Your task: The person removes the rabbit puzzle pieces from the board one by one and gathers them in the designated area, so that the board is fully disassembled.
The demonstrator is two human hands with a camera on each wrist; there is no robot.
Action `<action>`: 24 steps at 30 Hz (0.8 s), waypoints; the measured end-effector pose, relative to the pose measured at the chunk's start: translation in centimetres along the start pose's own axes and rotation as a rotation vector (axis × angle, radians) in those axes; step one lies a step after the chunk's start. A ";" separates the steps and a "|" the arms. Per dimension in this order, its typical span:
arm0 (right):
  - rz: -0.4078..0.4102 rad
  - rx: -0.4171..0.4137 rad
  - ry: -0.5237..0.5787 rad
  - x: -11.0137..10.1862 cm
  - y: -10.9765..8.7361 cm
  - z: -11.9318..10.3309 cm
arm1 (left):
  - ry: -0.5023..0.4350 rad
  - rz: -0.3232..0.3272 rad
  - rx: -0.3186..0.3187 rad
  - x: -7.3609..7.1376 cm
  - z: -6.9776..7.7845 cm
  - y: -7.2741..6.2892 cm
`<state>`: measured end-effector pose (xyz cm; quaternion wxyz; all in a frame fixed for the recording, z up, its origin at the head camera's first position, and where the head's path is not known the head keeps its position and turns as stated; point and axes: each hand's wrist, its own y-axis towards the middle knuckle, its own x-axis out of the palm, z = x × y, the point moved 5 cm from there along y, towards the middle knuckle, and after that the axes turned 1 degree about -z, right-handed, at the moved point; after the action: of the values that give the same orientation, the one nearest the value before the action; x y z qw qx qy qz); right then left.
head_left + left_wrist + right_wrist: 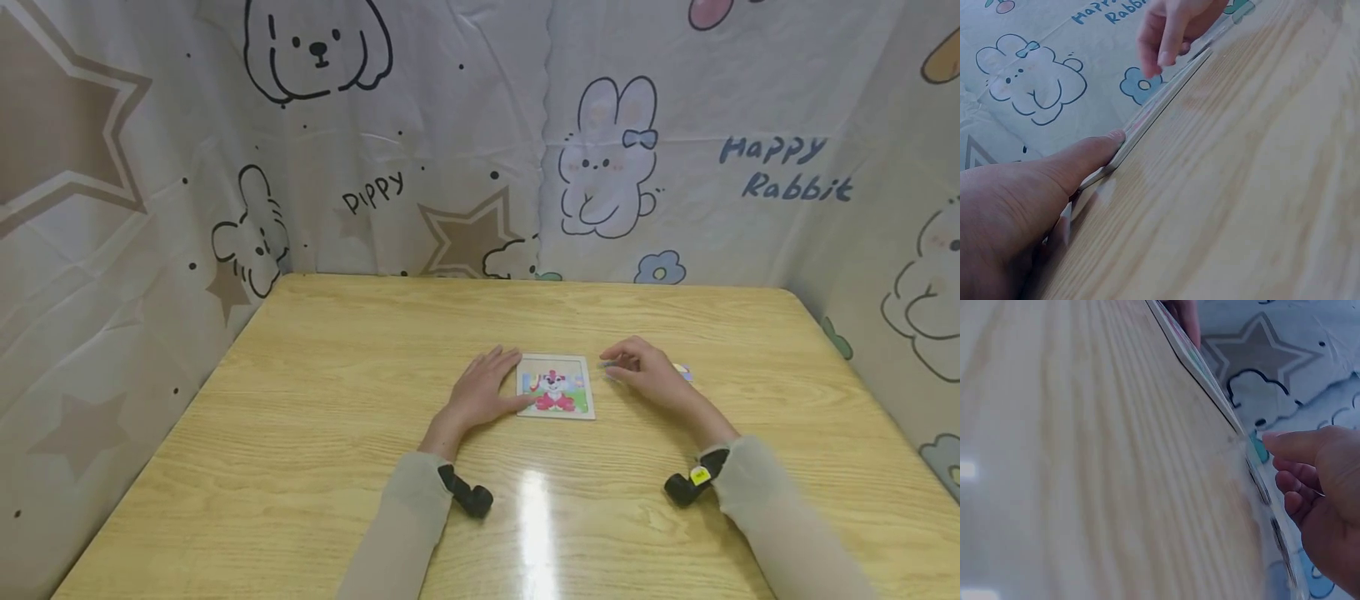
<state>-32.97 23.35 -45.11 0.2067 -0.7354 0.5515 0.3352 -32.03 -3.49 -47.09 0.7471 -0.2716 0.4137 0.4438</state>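
Observation:
A small square picture puzzle (557, 392) in a pale frame lies flat on the table, with a red-and-white cartoon animal on it. Its upper strip looks plain and pale. My left hand (486, 390) rests along the frame's left side, fingers spread, thumb over the lower left edge. To the right of the frame, my right hand (643, 371) hovers low with bent fingers, thumb and forefinger apart. A small dark-blue piece (608, 364) shows by its fingertips, seemingly on the table. Colourful puzzle pieces (684, 372) lie partly hidden behind this hand.
The wood-grain table (337, 400) reaches back to a hanging cloth (465, 125) printed with cartoon animals and stars. More cloth hangs at both sides. Black wrist cameras (471, 497) sit on both wrists below the beige sleeves (780, 508).

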 end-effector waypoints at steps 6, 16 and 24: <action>-0.052 -0.052 0.039 2.1 1.3 -2.3 | 0.001 -0.011 -0.007 -0.3 0.3 0.0; -0.159 -0.157 0.059 4.9 2.4 -5.3 | 0.005 -0.013 -0.013 -0.2 0.2 -0.1; -0.251 -0.177 0.035 6.2 3.0 -6.6 | 0.000 -0.009 -0.004 -0.1 0.1 -0.1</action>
<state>-33.03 13.81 -44.81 0.1718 -0.8197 0.4267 0.3413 -31.89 -3.48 -46.92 0.7484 -0.2751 0.4118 0.4412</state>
